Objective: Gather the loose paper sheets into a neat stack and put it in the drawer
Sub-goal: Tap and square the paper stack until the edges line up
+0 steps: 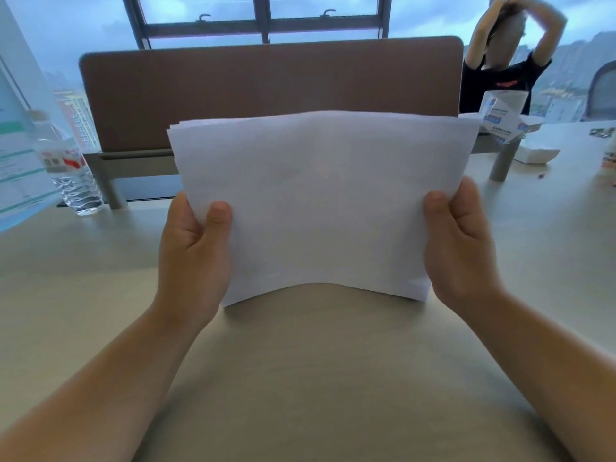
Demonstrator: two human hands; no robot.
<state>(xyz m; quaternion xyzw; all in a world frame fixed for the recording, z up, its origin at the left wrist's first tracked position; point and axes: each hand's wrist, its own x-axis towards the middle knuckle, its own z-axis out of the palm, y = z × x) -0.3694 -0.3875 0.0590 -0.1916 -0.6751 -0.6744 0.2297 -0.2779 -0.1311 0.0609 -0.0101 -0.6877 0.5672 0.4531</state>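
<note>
We hold paper stack (320, 201) upright above desk (300, 361): left hand (195, 251) and right hand (461, 241) pinch side edges, thumbs in front.

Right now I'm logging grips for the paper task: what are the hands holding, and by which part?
Both hold the paper stack upright over the desk: left hand pinches its left edge, right hand its right edge, thumbs in front.
</note>
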